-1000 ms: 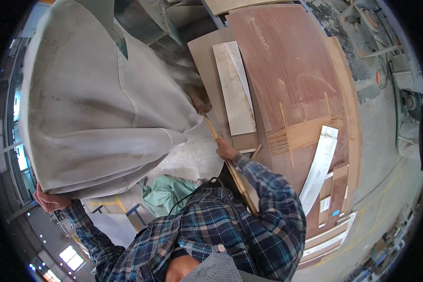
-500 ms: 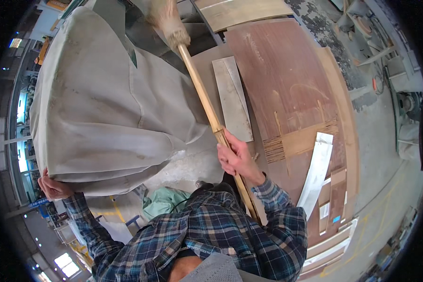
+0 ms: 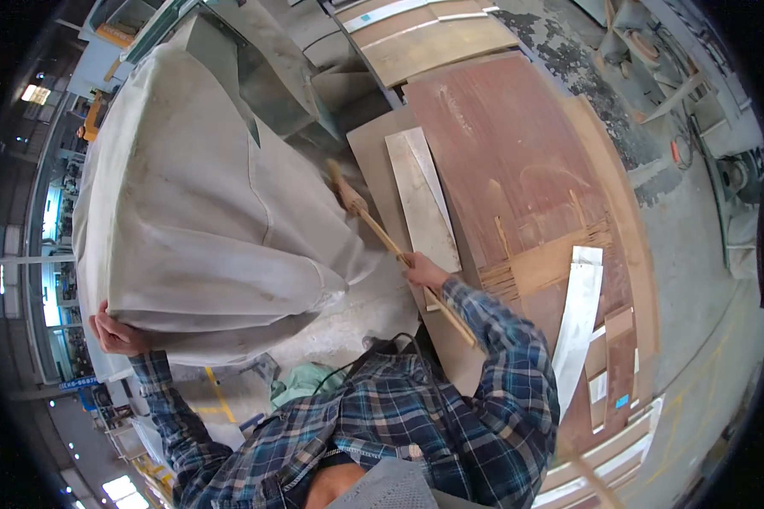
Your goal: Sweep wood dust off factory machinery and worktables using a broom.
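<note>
My right hand [image 3: 427, 270] is wrapped round the wooden handle of a broom [image 3: 382, 240]. The handle slants up and to the left, and its bristle head [image 3: 345, 190], a little blurred, is down beside the folds of a big grey cloth cover [image 3: 187, 204]. At the cover's lower left corner my left hand [image 3: 120, 331] is closed on its edge, with the fingers bent over the cloth. The cloth drapes widely over something whose shape I cannot make out. The broom's lower end passes close to my right sleeve.
Right of the broom lies a stack of reddish-brown boards [image 3: 518, 161] with a narrow pale board [image 3: 422, 195] beside it. A white strip [image 3: 579, 314] rests on the stack. Grey-green machinery [image 3: 272, 85] stands behind the cover. Green cloth [image 3: 301, 383] lies near my body.
The broom head has swung down toward me, from the machinery to beside the cover. My right hand has moved slightly with it. My left hand stays at the cover's corner.
</note>
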A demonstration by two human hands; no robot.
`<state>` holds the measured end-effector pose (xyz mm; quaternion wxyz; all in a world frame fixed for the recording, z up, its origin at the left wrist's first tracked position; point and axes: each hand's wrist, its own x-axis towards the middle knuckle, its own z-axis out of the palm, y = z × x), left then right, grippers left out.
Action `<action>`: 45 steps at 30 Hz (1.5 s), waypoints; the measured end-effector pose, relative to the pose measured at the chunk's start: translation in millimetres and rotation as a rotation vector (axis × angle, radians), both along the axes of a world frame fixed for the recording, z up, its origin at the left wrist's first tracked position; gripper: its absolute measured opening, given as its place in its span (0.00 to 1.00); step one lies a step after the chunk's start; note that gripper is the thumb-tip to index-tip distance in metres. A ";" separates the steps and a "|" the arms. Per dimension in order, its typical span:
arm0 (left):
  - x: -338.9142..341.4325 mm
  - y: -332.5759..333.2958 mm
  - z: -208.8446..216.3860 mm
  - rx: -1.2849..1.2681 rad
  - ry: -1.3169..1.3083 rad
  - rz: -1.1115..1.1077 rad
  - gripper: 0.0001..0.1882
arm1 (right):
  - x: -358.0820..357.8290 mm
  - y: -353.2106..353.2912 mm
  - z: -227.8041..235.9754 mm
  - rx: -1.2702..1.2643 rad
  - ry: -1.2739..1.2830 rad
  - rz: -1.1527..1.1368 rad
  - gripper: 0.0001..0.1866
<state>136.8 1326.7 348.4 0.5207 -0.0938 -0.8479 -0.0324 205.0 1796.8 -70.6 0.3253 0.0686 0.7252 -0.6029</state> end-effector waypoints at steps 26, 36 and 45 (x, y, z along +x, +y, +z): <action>1.7 -25.3 2.7 0.000 -0.043 0.072 0.25 | -46.9 -33.2 154.8 -0.482 -0.024 -0.426 0.11; -3.7 -29.9 3.7 -0.046 -0.026 0.101 0.25 | -209.2 -18.6 114.4 -0.633 0.139 -0.430 0.12; 10.5 -24.3 -1.1 -0.084 -0.060 0.060 0.22 | -102.1 3.2 123.0 -0.430 0.027 -0.297 0.04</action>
